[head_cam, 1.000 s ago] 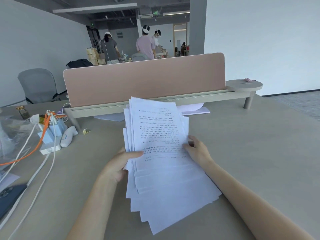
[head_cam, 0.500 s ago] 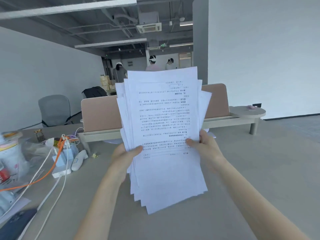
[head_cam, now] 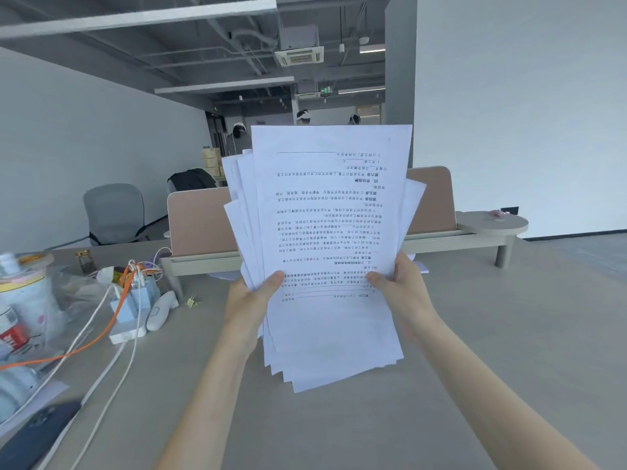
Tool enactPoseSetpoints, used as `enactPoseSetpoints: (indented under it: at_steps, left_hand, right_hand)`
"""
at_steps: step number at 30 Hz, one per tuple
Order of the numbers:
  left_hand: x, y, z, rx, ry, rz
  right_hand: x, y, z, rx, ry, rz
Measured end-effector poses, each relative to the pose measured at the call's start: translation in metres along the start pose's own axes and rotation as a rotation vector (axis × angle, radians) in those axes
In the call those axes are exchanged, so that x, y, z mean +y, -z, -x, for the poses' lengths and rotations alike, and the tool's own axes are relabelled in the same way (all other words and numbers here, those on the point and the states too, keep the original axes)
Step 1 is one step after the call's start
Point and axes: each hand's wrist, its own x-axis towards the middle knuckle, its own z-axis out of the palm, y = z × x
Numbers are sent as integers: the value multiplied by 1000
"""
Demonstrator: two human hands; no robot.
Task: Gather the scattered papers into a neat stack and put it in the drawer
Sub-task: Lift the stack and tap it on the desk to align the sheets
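Note:
A fanned bundle of white printed papers [head_cam: 334,232] stands almost upright above the desk [head_cam: 475,368], its printed text upside down to me. My left hand [head_cam: 252,300] grips the bundle's left edge, thumb on the front sheet. On the right edge my right hand [head_cam: 402,293] holds it the same way. The sheets are uneven, with corners sticking out at the left, right and bottom. No drawer is in view.
A pink divider panel [head_cam: 200,222] on a low shelf crosses the desk behind the papers. At the left lie a power strip with blue chargers [head_cam: 134,307], white and orange cables, a white handheld device [head_cam: 159,310], containers and a dark phone [head_cam: 37,432]. People stand far behind.
Both hands have lifted the papers off the desk and tipped them upright. My view has risen with them, and the sheets sit a little closer together.

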Motion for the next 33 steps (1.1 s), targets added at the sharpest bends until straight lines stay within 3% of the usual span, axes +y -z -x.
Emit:
enactPoseSetpoints:
  at_steps: [7, 12, 23, 33]
  left_hand:
    - [27, -9, -10, 5, -79, -10]
    - [28, -9, -10, -45, -13, 19]
    - [15, -7, 1, -83, 61, 52]
    - [28, -8, -8, -115, 20, -1]
  right_hand:
    - [-6, 2, -2, 43, 37, -73]
    - [-7, 3, 3, -7, 49, -168]
    - [-14, 4, 6, -26, 74, -93]
    - [-35, 3, -4, -50, 128, -97]
